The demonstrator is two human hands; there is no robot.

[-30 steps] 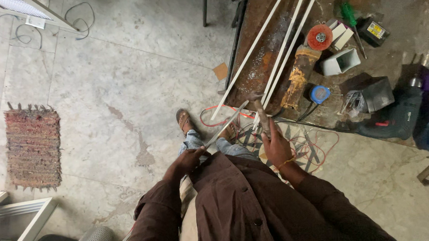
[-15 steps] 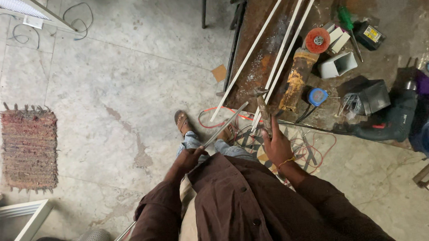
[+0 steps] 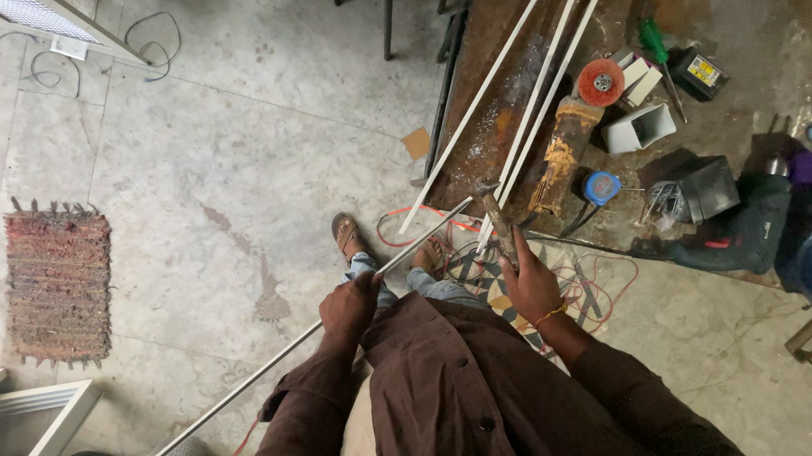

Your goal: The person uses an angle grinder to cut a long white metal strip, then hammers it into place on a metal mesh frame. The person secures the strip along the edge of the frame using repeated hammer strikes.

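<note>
Two hands grip tools: the left hand (image 3: 350, 307) clasps a long rod (image 3: 273, 358), steadying its end at the bench (image 3: 506, 25), while the right hand (image 3: 530, 286) clutches a hammer (image 3: 498, 224) above it.

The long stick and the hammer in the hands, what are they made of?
The long rod in the left hand looks like bare metal: thin, straight, with a grey shine. The hammer in the right hand seems to have a brown, worn wooden handle and a dark, dull metal head.
</note>
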